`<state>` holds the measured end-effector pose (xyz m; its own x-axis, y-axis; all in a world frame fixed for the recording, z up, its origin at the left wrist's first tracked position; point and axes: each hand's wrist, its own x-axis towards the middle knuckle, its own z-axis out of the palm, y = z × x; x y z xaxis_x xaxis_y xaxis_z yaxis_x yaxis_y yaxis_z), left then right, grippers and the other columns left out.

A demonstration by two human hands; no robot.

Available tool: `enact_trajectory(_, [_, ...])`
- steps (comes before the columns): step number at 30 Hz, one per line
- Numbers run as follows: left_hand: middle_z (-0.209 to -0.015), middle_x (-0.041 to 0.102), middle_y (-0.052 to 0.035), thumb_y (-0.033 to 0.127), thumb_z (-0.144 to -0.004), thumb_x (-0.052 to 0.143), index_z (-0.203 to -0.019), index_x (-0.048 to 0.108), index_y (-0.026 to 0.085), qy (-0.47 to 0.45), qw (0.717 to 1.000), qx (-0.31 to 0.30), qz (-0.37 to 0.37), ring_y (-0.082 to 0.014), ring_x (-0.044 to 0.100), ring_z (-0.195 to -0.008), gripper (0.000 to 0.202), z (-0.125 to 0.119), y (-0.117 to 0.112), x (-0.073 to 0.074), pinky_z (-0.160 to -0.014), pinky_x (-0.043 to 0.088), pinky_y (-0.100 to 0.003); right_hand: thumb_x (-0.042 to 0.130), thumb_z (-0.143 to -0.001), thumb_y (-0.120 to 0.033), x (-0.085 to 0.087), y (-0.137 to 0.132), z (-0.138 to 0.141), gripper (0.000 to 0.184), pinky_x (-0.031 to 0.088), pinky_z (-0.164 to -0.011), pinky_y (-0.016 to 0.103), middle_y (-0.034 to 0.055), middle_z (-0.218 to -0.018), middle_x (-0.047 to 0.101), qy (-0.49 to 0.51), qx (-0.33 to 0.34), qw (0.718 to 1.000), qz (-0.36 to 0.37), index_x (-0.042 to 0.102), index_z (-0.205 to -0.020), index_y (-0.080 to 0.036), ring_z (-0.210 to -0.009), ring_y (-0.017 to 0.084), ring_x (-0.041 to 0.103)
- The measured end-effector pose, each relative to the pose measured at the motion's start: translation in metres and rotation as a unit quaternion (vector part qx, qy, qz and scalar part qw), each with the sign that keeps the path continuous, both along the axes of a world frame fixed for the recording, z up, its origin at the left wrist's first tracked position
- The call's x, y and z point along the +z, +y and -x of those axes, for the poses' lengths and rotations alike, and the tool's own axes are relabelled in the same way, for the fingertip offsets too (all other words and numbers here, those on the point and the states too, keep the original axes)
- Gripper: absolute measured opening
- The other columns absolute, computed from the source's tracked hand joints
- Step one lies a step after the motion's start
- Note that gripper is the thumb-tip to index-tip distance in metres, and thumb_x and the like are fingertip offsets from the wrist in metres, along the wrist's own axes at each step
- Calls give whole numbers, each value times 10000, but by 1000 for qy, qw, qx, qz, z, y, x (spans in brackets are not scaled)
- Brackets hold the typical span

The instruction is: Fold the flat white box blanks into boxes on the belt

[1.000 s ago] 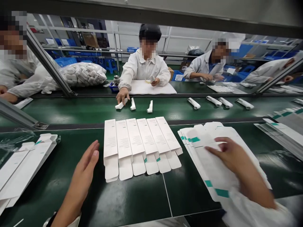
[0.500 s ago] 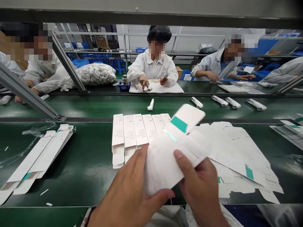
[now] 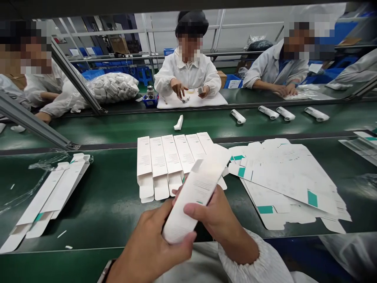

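On the head camera, my left hand [image 3: 150,236] and right hand [image 3: 224,220] curl their fingers round one white carton [image 3: 191,204] above the green belt [image 3: 103,204]. Six cartons [image 3: 167,165] lie in a row just beyond, beside a loose pile of flat blanks [image 3: 288,177].

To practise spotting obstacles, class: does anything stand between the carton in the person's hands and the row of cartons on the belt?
Nothing visible does: the carton, held by the left hand and right hand, is just in front of the row, with no object between them.
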<state>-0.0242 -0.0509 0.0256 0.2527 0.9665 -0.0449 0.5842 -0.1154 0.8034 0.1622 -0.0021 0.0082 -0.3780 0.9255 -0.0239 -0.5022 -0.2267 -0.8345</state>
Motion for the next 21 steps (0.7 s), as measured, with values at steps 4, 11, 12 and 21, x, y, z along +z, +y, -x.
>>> enact_trajectory(4, [-660, 737, -25, 457, -1171, 458, -916, 747, 239, -8, 999, -42, -15, -200, 667, -540, 442, -3, -6, -9, -543, 434, -300, 1103, -699, -389, -6, 2, -6, 375, 689, -787, 327, 39, -904, 872, -61, -84, 994, 45, 835, -904, -225, -861, 248, 821])
enact_trajectory(11, [-1659, 660, -172, 682, -1078, 596, -1766, 290, 349, -75, 988, 28, 135, -372, 791, -1307, 824, -10, -23, -24, -991, 695, -434, 920, -955, -502, -6, -1, 2, 637, 704, -922, 378, 53, -1449, 755, -13, -192, 981, 10, 479, -1401, -390, -1132, 255, 818])
enact_trajectory(12, [-1761, 558, -156, 688, -1076, 607, -1773, 240, 371, -113, 983, 41, 139, -365, 729, -1428, 849, -14, -22, -24, -1086, 669, -437, 894, -980, -496, -7, -5, 6, 614, 705, -912, 371, 53, -1458, 747, -15, -186, 982, -5, 459, -1403, -402, -1137, 253, 819])
enact_trajectory(21, [-1443, 784, -104, 668, -907, 896, -1664, 325, 415, -381, 908, 153, 84, -312, 817, -1253, 982, -37, -6, -16, -1021, 693, -388, 890, -966, -554, -8, -27, 9, 508, 702, -925, 386, 102, -1363, 822, -120, -135, 982, -45, 734, -1402, -347, -1119, 295, 828])
